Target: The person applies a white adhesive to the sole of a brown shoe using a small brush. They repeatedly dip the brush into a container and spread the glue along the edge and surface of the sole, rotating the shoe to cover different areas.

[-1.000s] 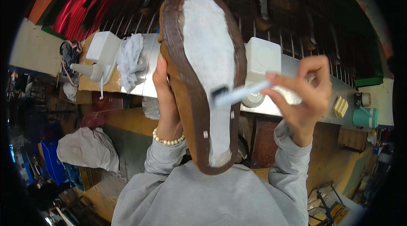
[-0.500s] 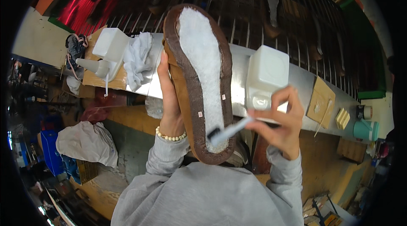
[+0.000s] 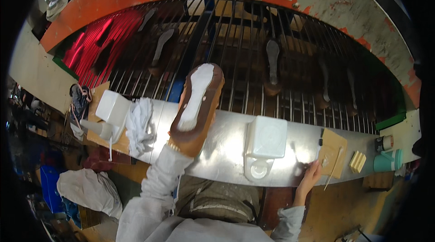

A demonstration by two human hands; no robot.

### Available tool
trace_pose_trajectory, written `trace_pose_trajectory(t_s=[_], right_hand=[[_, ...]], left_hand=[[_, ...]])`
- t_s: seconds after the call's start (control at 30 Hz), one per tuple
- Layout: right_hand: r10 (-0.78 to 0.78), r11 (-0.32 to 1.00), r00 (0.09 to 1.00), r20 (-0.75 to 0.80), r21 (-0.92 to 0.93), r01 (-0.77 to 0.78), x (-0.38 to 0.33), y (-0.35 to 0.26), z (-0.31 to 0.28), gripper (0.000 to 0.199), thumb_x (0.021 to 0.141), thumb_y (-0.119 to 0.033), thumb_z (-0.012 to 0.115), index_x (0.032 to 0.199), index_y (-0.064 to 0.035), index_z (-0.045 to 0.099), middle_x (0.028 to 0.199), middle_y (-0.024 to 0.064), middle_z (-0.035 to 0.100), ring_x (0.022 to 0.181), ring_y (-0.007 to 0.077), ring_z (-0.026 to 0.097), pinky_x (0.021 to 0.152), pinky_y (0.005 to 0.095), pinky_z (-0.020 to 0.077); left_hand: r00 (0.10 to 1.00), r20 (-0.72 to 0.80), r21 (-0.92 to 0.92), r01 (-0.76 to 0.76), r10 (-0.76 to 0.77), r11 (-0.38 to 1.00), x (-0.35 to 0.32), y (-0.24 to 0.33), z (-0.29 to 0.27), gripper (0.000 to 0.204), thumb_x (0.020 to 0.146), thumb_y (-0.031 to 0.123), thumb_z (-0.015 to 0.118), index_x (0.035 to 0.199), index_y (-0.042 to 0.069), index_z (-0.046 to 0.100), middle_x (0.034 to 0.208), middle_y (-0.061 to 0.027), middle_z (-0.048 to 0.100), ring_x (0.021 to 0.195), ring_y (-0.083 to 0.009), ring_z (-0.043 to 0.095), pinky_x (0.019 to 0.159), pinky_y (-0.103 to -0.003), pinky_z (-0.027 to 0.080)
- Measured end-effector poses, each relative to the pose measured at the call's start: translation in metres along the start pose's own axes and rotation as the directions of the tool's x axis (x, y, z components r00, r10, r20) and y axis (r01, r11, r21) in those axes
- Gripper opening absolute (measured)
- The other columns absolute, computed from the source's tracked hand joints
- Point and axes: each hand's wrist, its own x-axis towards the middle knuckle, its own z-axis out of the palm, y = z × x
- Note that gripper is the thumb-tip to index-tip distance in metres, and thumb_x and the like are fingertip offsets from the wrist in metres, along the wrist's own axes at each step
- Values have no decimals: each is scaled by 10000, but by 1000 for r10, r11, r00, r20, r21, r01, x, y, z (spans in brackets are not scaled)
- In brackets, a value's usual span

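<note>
A tan-brown shoe (image 3: 209, 106) is held bottom up at the front of the metal rack, its toe pointing away. The underside has a dark brown border around a long white middle area (image 3: 194, 99). My left hand (image 3: 171, 144) grips the shoe near the heel; the shoe hides most of its fingers, and a beaded bracelet shows at the wrist. Farther right, my right hand (image 3: 310, 177) is low over the metal counter, closed at the handle end of a small brush (image 3: 319, 150) with a black head. The brush is at the left edge of a cardboard piece (image 3: 336, 144).
Several shoes, including one at right (image 3: 273, 63), lie bottom up on the barred rack (image 3: 240, 78), lit red at left. On the counter (image 3: 222, 156) stand white plastic containers (image 3: 267, 137), a crumpled white cloth (image 3: 139, 124), a yellowish ridged block (image 3: 357, 162) and a teal mug (image 3: 385, 162).
The shoe has moved away from my body to the rack's front edge. My right hand has left the sole and carried the brush right, to the cardboard. The view has tilted up.
</note>
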Motion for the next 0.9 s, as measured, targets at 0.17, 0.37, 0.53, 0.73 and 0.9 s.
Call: trace_pose_trajectory(t_s=[0.17, 0.37, 0.53, 0.73, 0.9], right_hand=[[-274, 901, 962, 19, -345, 264, -8, 12, 14, 291, 1021, -151, 553, 817, 55, 531, 774, 83, 475, 685, 185, 435, 617, 339, 359], [-228, 906, 973, 16, -361, 219, -11, -6, 21, 270, 1009, -143, 564, 823, 52, 560, 781, 86, 506, 682, 188, 463, 591, 338, 353], [-139, 927, 990, 30, -349, 141, -11, -10, 23, 255, 996, -121, 575, 826, 69, 568, 788, 113, 529, 706, 223, 510, 618, 355, 389], [-167, 914, 985, 49, -367, 174, -11, -15, 25, 247, 986, -97, 576, 798, 62, 558, 775, 117, 525, 707, 244, 500, 645, 358, 389], [-179, 902, 982, 62, -388, 189, -10, -18, 25, 232, 965, -88, 591, 793, 64, 560, 771, 126, 513, 684, 263, 484, 612, 375, 366]], left_hand=[[974, 225, 81, -57, 37, 995, 155, 63, -24, 517, 1014, 340, 520, 1417, 31, 431, 1330, -172, 536, 1195, -327, 559, 973, -425, 531], [966, -16, 121, -255, 259, 959, 234, 80, -44, 438, 1012, 350, 483, 1372, 104, 528, 1396, -124, 553, 1275, -312, 533, 1040, -481, 491], [787, -253, 558, -357, 563, 750, 195, 54, -16, 416, 1019, 308, 454, 1359, 79, 529, 1436, -171, 514, 1364, -338, 457, 1090, -551, 433], [650, -710, 340, -22, 272, 940, 188, 84, 38, 891, 974, 564, 436, 1537, 19, 13, 1568, -364, -36, 1405, -609, 198, 1140, -706, 182], [759, -545, 629, 89, 356, 773, 259, 109, 48, 992, 892, 689, 497, 1579, 157, 19, 1579, -335, 126, 1394, -608, 218, 1154, -680, 172]])
